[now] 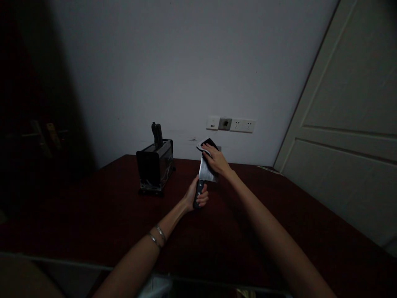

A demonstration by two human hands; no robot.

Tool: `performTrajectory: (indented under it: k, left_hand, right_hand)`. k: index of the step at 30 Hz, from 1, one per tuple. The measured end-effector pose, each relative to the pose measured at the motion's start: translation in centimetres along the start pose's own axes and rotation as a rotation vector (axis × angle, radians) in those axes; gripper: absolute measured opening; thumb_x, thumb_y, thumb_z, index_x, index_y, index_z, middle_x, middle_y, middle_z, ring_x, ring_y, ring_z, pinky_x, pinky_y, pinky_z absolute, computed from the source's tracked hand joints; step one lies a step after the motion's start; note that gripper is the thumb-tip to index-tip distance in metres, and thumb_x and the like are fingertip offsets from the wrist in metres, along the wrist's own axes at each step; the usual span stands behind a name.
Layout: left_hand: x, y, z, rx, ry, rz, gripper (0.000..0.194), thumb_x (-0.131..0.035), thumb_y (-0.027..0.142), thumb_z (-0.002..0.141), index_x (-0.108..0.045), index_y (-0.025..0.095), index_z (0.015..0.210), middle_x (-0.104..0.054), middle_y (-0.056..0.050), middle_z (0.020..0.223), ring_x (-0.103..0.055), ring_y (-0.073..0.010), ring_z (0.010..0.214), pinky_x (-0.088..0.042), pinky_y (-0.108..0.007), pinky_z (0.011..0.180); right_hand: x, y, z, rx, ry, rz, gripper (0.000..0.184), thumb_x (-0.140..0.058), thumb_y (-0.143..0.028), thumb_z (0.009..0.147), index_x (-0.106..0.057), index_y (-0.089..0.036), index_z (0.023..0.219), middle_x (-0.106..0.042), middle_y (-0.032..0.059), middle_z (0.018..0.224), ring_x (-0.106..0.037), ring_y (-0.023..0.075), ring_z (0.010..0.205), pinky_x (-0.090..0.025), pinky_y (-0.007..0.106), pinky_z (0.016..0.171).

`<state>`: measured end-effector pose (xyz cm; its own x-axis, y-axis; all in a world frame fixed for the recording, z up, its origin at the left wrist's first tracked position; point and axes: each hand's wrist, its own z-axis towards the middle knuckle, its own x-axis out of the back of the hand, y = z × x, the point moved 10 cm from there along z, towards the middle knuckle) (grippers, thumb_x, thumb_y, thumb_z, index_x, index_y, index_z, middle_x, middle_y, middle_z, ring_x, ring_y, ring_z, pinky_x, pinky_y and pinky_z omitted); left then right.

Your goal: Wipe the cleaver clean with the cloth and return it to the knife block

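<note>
The big knife (206,170) is right of the knife stand (149,170). The left hand (191,195) grips its handle (199,190); the right hand (218,160) holds what looks like a dark cloth (210,143) against the blade (203,173). If the cloth slips, fingers could get cut.

Dim pale wall (173,74), apparently a dark door (27,103).

The left hand (191,195) has its grip around the black handle of a wide knife (204,171). The right hand (218,160) holds a black and white thing (210,142) against the blade's far end. A black knife stand (150,170) sits left on the dark red table (214,240).
</note>
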<state>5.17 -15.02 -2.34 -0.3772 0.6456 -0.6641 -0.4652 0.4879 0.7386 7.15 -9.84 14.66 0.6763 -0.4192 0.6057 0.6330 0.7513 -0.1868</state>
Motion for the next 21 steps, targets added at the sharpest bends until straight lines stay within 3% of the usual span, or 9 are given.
performTrajectory:
  k: [7, 10, 13, 18, 21]
  left_hand:
    - [1.2, 1.3, -0.3, -0.082, 0.096, -0.078, 0.061, -0.024, 0.065, 0.084, -0.039, 0.017, 0.051, -0.026, 0.006, 0.034, -0.021, -0.0063, 0.026, -0.023, -0.017, 0.027]
    - [1.8, 1.7, -0.4, -0.113, 0.129, -0.087, 0.06, -0.027, 0.066, 0.083, -0.038, 0.017, 0.051, -0.025, 0.007, 0.035, -0.021, -0.0057, 0.026, -0.021, -0.016, 0.027]
    - [1.4, 1.5, -0.3, -0.098, 0.084, -0.065, 0.058, -0.028, 0.065, 0.084, -0.039, 0.017, 0.052, -0.025, 0.007, 0.035, -0.02, -0.0053, 0.026, -0.021, -0.015, 0.027]
    - [0.2, 0.8, -0.3, -0.032, 0.014, -0.027, 0.059, -0.025, 0.063, 0.086, -0.039, 0.017, 0.051, -0.027, 0.006, 0.034, -0.02, -0.0059, 0.026, -0.023, -0.016, 0.026]
    - [-0.1, 0.8, -0.3, -0.02, 0.006, -0.029, 0.059, -0.023, 0.062, 0.086, -0.038, 0.017, 0.051, -0.026, 0.006, 0.034, -0.02, -0.0063, 0.026, -0.022, -0.016, 0.026]
  right_hand:
    - [-2.4, -3.5, -6.9, 0.038, -0.117, 0.054, 0.04, -0.037, -0.031, 0.092, -0.048, -0.02, 0.129, -0.048, 0.0075, 0.134, -0.035, 0.0179, 0.13, -0.027, 0.042, 0.109]
    - [-3.0, -4.0, -8.2, 0.046, -0.153, 0.07, 0.04, -0.036, -0.031, 0.092, -0.047, -0.023, 0.13, -0.048, 0.0061, 0.134, -0.036, 0.0169, 0.129, -0.028, 0.042, 0.108]
    - [-2.3, -2.7, -6.3, 0.045, -0.125, 0.056, 0.04, -0.036, -0.032, 0.092, -0.049, -0.022, 0.128, -0.048, 0.0061, 0.134, -0.036, 0.0175, 0.129, -0.028, 0.042, 0.108]
    - [0.7, 1.8, -0.9, -0.038, -0.002, 0.016, 0.039, -0.04, -0.034, 0.09, -0.052, -0.022, 0.125, -0.052, 0.0054, 0.131, -0.038, 0.0197, 0.128, -0.03, 0.044, 0.107]
    - [1.4, 2.5, -0.4, -0.062, 0.025, 0.008, 0.04, -0.04, -0.035, 0.09, -0.053, -0.02, 0.125, -0.051, 0.0071, 0.131, -0.037, 0.0202, 0.128, -0.029, 0.042, 0.108]
